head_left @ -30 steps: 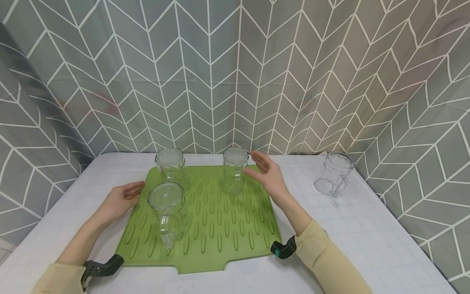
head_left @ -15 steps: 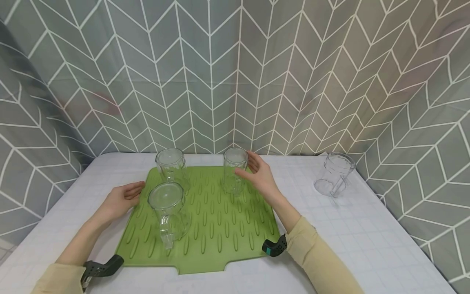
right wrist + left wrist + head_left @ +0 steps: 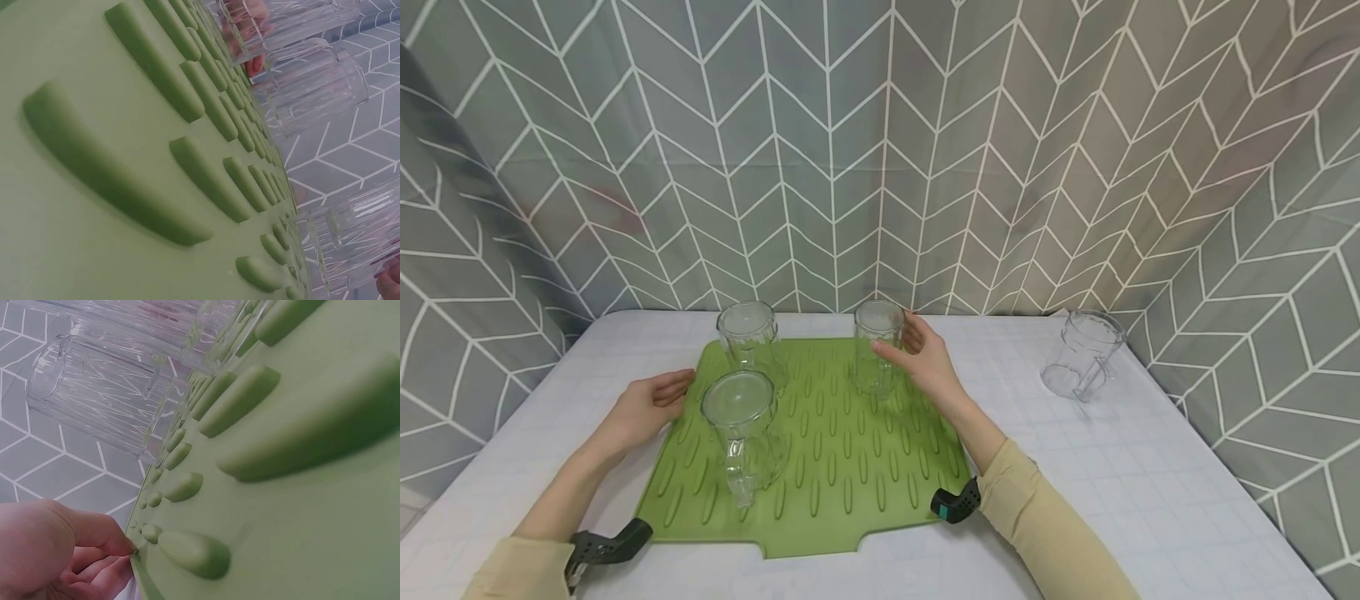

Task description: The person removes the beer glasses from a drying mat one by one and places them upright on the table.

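- At one o'clock on the green mat [image 3: 868, 467], rubbery-looking and raised in oblong ribs, stands a smooth clear mug [image 3: 867, 367] with a loop handle.
- Round it curls the right hand [image 3: 928, 360], thumb nearside and fingers behind, spread to the mug's width (how firmly, I cannot tell).
- At ten o'clock the left hand [image 3: 640, 410] pinches the mat's thin edge, fingertips nearly together.
- At eleven and nine o'clock stand a rear mug [image 3: 749, 333] and a nearer mug [image 3: 741, 417], both glassy.

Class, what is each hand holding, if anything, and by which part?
The left hand pinches the green mat by its left edge; the right hand grips the mat's rightmost glass mug by the upper part of its side.
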Demonstrator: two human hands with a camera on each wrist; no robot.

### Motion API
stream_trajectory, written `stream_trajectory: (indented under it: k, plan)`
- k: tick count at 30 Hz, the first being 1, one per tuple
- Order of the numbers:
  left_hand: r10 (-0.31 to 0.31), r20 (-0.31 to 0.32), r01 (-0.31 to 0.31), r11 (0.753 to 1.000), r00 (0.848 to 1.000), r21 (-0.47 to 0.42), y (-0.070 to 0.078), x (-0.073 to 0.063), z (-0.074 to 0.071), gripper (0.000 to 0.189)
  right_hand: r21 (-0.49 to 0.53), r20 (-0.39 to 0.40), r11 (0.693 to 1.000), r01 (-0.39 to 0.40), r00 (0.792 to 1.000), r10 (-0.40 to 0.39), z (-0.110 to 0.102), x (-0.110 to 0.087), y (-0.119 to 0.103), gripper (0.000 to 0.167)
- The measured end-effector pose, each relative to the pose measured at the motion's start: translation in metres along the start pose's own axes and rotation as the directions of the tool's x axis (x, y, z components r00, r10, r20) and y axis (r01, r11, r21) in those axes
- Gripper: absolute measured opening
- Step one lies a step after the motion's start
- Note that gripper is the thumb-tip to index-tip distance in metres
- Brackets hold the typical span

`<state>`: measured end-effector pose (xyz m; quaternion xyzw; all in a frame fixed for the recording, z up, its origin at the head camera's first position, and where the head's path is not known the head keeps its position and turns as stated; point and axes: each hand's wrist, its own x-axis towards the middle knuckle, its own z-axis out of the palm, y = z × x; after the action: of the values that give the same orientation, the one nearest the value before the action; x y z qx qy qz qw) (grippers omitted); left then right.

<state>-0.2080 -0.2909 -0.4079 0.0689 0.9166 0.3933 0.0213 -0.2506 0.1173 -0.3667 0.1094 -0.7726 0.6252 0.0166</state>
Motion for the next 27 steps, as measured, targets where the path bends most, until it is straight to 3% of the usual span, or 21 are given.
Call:
stream_trajectory:
  k: [27]
  plan:
    - [0.007, -0.006, -0.007, 1.000, 1.000, 0.009, -0.0015, 0.0007, -0.0007, 0.056, -0.033, -0.014, 0.999, -0.003, 1.000, 0.003, -0.0019, 0.0001, 0.0020, 0.082]
